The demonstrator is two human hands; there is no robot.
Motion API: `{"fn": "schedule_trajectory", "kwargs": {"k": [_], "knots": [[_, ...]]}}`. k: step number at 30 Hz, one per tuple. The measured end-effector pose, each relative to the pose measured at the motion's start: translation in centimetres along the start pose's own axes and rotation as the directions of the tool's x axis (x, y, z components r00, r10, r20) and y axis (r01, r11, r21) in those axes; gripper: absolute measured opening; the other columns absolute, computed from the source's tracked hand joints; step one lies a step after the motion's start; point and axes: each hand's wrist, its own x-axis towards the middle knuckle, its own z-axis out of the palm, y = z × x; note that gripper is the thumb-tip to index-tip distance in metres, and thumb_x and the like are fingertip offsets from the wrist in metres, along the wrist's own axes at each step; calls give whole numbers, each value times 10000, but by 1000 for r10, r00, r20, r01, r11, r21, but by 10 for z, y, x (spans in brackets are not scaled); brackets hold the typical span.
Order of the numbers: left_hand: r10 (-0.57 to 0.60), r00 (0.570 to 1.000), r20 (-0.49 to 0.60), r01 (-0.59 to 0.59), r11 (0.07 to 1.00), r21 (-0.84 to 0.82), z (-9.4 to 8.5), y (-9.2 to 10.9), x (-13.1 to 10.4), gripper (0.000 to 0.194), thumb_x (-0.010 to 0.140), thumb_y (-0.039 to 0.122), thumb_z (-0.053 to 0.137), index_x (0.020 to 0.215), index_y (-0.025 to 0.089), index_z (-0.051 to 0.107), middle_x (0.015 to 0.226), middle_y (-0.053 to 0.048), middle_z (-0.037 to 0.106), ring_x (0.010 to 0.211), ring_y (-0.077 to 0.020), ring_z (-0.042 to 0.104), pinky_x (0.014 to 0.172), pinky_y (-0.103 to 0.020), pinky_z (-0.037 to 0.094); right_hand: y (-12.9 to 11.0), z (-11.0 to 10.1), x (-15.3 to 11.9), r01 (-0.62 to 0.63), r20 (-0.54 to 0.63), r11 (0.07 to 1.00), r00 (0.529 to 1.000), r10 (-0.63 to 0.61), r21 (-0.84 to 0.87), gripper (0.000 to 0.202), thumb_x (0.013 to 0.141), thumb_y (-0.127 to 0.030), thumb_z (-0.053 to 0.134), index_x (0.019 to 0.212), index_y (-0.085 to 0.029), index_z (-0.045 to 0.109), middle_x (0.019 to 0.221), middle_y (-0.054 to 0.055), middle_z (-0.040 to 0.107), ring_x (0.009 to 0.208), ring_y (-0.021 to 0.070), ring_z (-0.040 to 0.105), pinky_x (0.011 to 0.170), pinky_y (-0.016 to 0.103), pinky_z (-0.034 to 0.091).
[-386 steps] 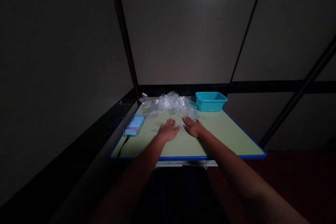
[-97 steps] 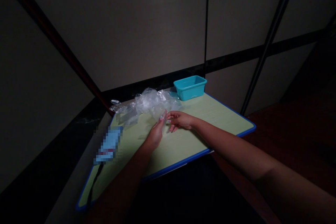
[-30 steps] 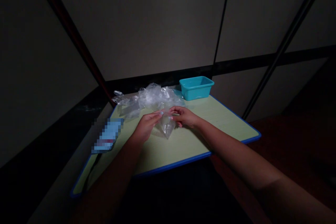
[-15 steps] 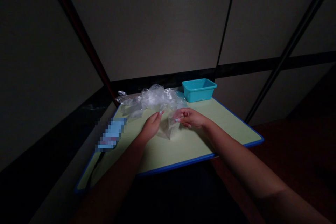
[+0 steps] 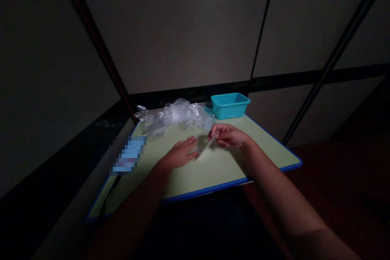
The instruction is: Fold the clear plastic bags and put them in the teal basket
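Note:
A clear plastic bag (image 5: 206, 147) is between my hands, folded narrow and slanting down toward the table. My right hand (image 5: 227, 136) pinches its upper end between thumb and fingers. Palm down, my left hand (image 5: 183, 152) lies over the table with its fingers stretched out, close to the bag's lower left end; whether it touches the bag I cannot tell. Behind both hands spreads a heap of crumpled clear plastic bags (image 5: 179, 115).
A turquoise plastic basket (image 5: 230, 109) stands at the table's back right. On the left lies a blurred-out flat object (image 5: 129, 155), with a dark strap (image 5: 110, 195) below it. The pale table (image 5: 195, 183) has a blue edge and stands against panelled walls.
My left hand has gone from a pinch to flat, spread fingers. The bag, held open between both hands before, is now narrow and tilted in my right hand.

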Motion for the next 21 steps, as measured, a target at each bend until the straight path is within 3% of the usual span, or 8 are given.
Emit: {"fn": "schedule_trajectory", "kwargs": {"k": [4, 7, 13, 17, 21], "knots": [[-137, 991, 9, 136, 989, 62, -2, 2, -3, 613, 906, 500, 283, 1429, 183, 241, 1507, -92, 151, 1389, -199, 129, 1092, -444, 154, -3, -1, 0, -19, -64, 998, 998, 23, 67, 262, 758, -392, 587, 841, -151, 526, 743, 13, 616, 373, 60, 434, 327, 192, 303], [-207, 978, 8, 206, 974, 93, -4, 4, -4, 606, 909, 505, 256, 1429, 194, 236, 1508, -92, 153, 1391, -212, 120, 1081, -516, 121, -6, -2, 1, -86, -145, 995, 985, 92, 46, 408, 830, -546, 437, 834, -153, 544, 689, 16, 586, 393, 83, 447, 337, 210, 338], [-254, 967, -15, 254, 962, 101, -6, 6, -5, 575, 909, 523, 239, 1409, 240, 280, 1502, -93, 200, 1388, -225, 140, 1069, -540, 113, 0, -6, 5, -304, -395, 934, 894, 213, -186, 642, 836, -695, 252, 748, -149, 579, 520, 1, 516, 375, 92, 437, 342, 203, 310], [-245, 969, -33, 246, 967, 61, -5, 5, -7, 586, 898, 530, 284, 1402, 232, 300, 1497, -114, 198, 1385, -232, 155, 1062, -542, 126, 12, -12, 8, -382, -517, 829, 846, 135, -409, 658, 804, -724, 307, 653, -145, 580, 440, 6, 499, 375, 103, 456, 370, 221, 338], [-266, 964, -31, 267, 963, 45, -5, 5, -7, 610, 892, 529, 300, 1405, 199, 300, 1494, -119, 205, 1386, -223, 149, 1069, -506, 154, 20, -15, 11, -339, -510, 819, 857, 66, -464, 641, 763, -736, 387, 633, -143, 592, 436, -1, 502, 379, 90, 451, 380, 214, 349]]}}
